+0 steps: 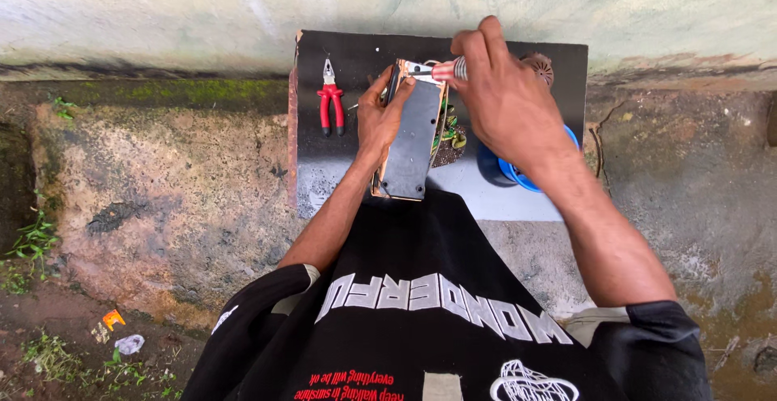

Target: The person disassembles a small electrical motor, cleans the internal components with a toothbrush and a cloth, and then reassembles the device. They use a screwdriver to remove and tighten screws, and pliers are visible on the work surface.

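Left hand wraps the left edge of a flat dark-grey rectangular panel with a tan wooden-looking rim, fingers curled tight round it, holding it tilted up on edge over the board. Right hand pinches a red-and-white striped screwdriver handle between thumb and fingers, closed firmly on it, tip aimed at the panel's top corner. Can't see the tip itself seated in anything; the metal bit there is too small to read.

The panel sits mid-board on a dark rectangular work slab laid on rough concrete. Behind the panel a bit of green circuit board with wiring shows. Red-handled pliers lie on the slab just left of the left hand, apart from it. A round blue object sits partly under the right wrist. A small brownish round part is at the far edge by the right knuckles.

Risks as I read it:
- Panel is propped by one hand only; a hard push on the driver could tip or twist it.
- Driver slips off, tip goes into the left fingers or the wiring behind.
- Slab surface looks wet and glossy near the front edge; things could slide.
- Right wrist could knock the blue object off the edge.
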